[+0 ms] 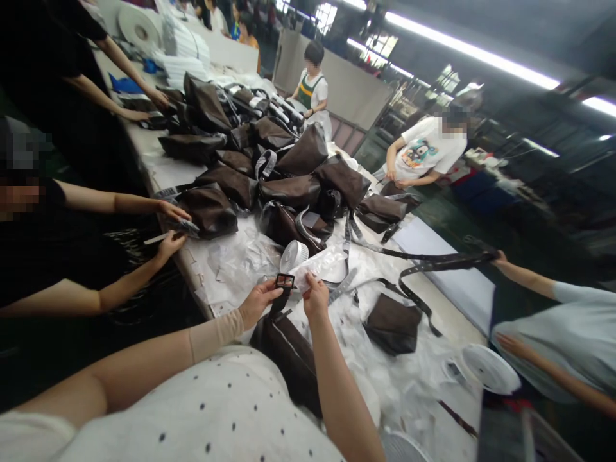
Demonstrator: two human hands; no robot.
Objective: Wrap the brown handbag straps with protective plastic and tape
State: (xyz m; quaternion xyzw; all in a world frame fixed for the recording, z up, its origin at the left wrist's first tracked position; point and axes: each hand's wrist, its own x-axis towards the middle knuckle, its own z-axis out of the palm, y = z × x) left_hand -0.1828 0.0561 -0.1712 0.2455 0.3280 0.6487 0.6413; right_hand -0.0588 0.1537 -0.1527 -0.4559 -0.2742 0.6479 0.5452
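In the head view my left hand (258, 301) is closed on a dark strap, its black square buckle (285, 280) standing up at the fingertips. Just right of it, my right hand (316, 295) pinches a whitish translucent plastic piece (301, 280) close to the buckle. Below both hands lies a brown bag (289, 359) with a zipper, partly covered by my right forearm. Directly beyond my fingers is a round white ribbed object (293, 255), with clear plastic film (325, 262) beside it.
A heap of brown bags (291, 192) fills the middle of the table. A small brown pouch (393, 323) lies to the right. Co-workers stand around the table; one at the right holds a long strap (433, 260). A white fan (488, 369) sits near the right edge.
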